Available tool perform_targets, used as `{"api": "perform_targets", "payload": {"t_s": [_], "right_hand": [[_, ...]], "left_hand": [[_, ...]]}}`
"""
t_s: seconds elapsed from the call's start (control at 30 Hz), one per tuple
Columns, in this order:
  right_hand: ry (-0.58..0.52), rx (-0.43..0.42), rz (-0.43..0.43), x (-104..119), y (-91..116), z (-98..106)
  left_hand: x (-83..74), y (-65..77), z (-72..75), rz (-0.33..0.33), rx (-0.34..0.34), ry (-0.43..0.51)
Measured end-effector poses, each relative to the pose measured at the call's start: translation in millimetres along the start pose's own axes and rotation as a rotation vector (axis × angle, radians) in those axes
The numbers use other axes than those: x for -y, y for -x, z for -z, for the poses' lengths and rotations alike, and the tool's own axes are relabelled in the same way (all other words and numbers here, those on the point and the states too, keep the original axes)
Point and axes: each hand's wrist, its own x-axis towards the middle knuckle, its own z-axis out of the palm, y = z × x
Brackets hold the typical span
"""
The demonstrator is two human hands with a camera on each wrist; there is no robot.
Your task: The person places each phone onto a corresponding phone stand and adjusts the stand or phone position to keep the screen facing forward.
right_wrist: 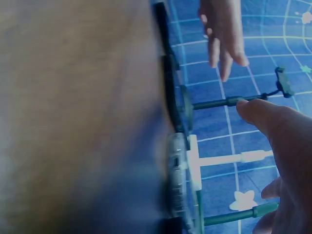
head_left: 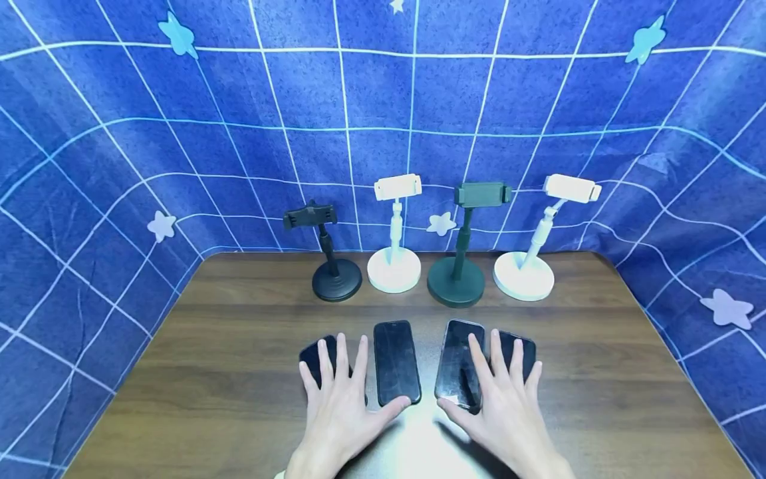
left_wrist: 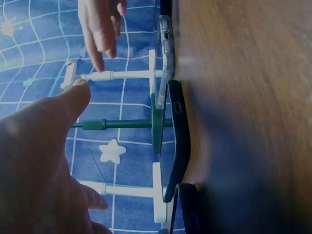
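Four phones lie flat in a row on the table. My left hand (head_left: 341,412), fingers spread, is over the leftmost dark phone (head_left: 312,357) and hides its lower part; its thumb reaches toward the second black phone (head_left: 397,362). Fingers apart, my right hand (head_left: 509,416) covers part of the rightmost dark phone (head_left: 528,357) and the edge of the larger phone (head_left: 459,339) beside it. That larger one shows a clear case (left_wrist: 166,58) in the left wrist view. Both wrist views show the hands raised above the phones, holding nothing.
Behind the phones stand four phone stands: a black one (head_left: 337,281), a white one (head_left: 393,269), a dark green one (head_left: 456,283) and another white one (head_left: 523,276) with a leaning stem. A blue cloth (head_left: 383,86) with grid lines and stars hangs around the wooden table (head_left: 227,372).
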Motion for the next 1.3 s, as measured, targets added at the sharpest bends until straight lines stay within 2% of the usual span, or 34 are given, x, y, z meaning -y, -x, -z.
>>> {"api": "perform_targets", "payload": {"t_s": [0.13, 0.43, 0.7, 0.97, 1.17, 1.3], "right_hand": [[-0.029, -0.016, 0.019, 1, -4, 2], [-0.033, 0.036, 0.012, -8, -12, 10], [-0.013, 0.032, 0.038, -12, -14, 14], [-0.001, 0.012, 0.023, -20, -20, 24], [-0.018, -0.029, 0.005, -26, -24, 32], [-0.031, -0.038, -0.004, -30, -27, 36]], "left_hand": [[0.5, 0.1, 0.0, -0.025, -0.022, -0.016], [1.9, -3.5, 1.9, -0.041, -0.052, -0.023], [-3.3, -8.6, -4.2, -0.065, -0.041, -0.038], [-8.0, -13.2, -11.5, -0.114, 0.034, -0.005], [-11.2, -15.5, -14.0, -0.160, 0.028, 0.022], [-16.4, -19.1, -14.5, -0.182, 0.012, 0.006]]}}
